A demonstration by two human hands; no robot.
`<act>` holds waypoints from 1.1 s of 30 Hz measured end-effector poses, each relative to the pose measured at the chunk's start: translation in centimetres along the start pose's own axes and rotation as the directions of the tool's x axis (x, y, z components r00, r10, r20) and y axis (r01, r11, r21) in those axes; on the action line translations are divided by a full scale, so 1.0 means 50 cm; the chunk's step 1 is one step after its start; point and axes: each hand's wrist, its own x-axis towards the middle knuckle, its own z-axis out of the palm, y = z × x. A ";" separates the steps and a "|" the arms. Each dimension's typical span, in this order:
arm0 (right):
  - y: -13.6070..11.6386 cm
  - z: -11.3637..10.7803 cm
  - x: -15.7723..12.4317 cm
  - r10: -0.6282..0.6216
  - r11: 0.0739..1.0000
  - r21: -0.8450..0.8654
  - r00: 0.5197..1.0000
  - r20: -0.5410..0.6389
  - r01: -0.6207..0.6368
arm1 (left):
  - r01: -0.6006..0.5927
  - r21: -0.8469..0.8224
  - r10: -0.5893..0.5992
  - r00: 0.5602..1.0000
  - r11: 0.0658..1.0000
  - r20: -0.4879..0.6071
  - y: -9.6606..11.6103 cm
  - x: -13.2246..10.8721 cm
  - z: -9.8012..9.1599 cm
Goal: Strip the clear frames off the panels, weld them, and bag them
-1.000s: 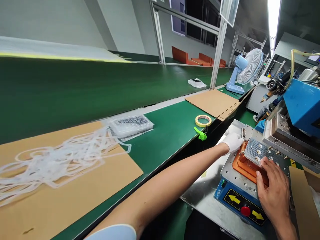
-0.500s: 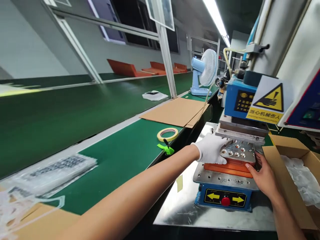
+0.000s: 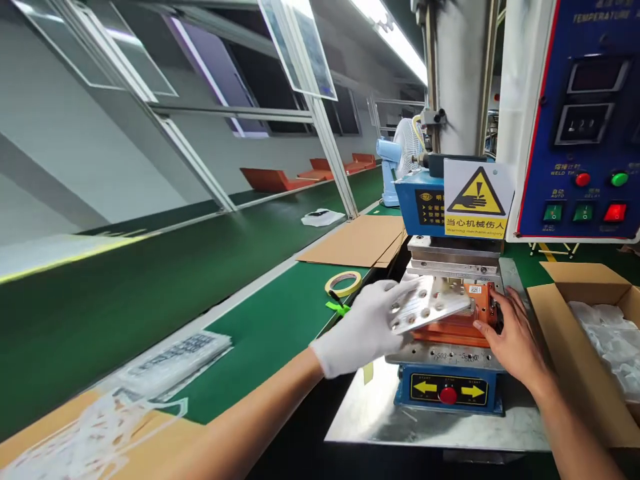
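Metal plate (image 3: 431, 308), flat earlier, now tilts over the orange fixture (image 3: 453, 332), grasped by the left hand (image 3: 364, 327); the right hand (image 3: 511, 337) touches the fixture, its grip unclear.

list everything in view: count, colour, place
metal plate: one, silver, in left hand
fixture: one, orange, under plate
press head: one, blue, above fixture
warning sign: one, yellow/white, on press
control panel: one, blue, upper right
carton: one, brown, lower right
tape roll: one, yellow, bench edge
clip: one, green, near tape
cardboard sheets: at least two, brown, beyond tape
wrapped stack: one, whitish, bench
strips: many, white, lower left
conveyor belt: one, green, left
pieces: at least three, orange, belt's far edge
fan: one, blue, beyond press
left hand: one, white-gloved, holding plate
right hand: one, bare, touching fixture
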 end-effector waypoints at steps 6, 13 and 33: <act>-0.032 0.031 0.075 -0.083 0.966 -0.215 0.962 0.260 0.141 | 0.443 0.104 -0.433 0.895 0.891 -0.105 -0.061 -0.190 0.009; -0.001 0.055 0.099 -0.085 0.962 -0.237 0.973 0.216 0.137 | 0.730 0.136 -0.716 0.684 0.670 -0.140 -0.099 -0.246 0.116; -0.111 -0.040 0.005 -0.119 0.991 0.075 0.981 0.154 0.109 | 0.744 0.042 -0.725 0.662 0.667 -0.191 -0.080 -0.179 0.262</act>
